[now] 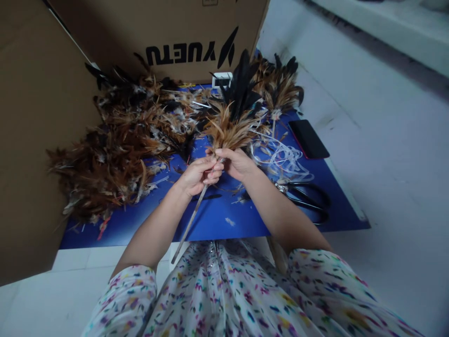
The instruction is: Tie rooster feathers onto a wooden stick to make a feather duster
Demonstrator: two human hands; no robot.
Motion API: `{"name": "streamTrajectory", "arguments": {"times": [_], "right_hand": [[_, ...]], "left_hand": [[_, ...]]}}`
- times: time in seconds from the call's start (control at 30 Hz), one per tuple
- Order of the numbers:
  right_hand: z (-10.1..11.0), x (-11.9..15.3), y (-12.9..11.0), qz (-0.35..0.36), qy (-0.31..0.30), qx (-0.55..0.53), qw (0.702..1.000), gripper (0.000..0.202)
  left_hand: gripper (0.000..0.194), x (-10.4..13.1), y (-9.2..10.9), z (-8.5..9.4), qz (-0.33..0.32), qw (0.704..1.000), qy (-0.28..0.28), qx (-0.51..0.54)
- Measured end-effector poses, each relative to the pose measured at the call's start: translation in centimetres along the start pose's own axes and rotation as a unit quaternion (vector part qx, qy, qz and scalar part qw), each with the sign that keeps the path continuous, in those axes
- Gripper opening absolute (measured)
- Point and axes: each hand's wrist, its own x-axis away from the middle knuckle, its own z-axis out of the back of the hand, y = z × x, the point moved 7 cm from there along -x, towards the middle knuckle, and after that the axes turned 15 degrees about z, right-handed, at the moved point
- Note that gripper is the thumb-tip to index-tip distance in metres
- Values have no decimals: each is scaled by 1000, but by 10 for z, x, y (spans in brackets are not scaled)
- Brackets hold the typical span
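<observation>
Both hands meet at the neck of a feather duster [231,128], held tilted over the blue table. Long black feathers stand at its far end, with tan and brown ones nearer the grip. Its thin stick [191,220] slants down to the left, past the table's front edge. My left hand [201,173] is closed round the stick just below the feathers. My right hand [236,161] is closed at the base of the feathers, thumb on top. The fingers partly hide the spot where feathers and stick meet.
Loose brown and black feathers [115,159] are heaped on the left. A tangle of white plastic strip [280,157], black-handled scissors [305,199] and a phone [308,139] lie on the right. Behind are another feather bundle [280,89], a small white device [221,80] and cardboard [115,28].
</observation>
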Motion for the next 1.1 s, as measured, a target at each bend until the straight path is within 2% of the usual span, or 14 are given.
{"name": "streamTrajectory", "arguments": {"times": [0.37,0.47,0.67,0.8,0.93,1.1], "right_hand": [[4,-1,-4,57,23,97,993,27],[4,0,-4,52,15,123,991,27],[4,1,-6,69,22,182,981,28],[2,4,-7,51,34,191,980,30],[-4,9,-4,1,12,178,984,32],[2,10,-6,21,28,194,980,25]], "left_hand": [[7,1,2,2,-12,999,23,-22],[5,1,4,4,-16,997,50,-52],[16,1,4,6,-30,989,114,-95],[16,3,5,5,-57,983,132,-115],[16,5,6,3,-61,978,149,-132],[15,3,0,0,-37,976,168,-131]]}}
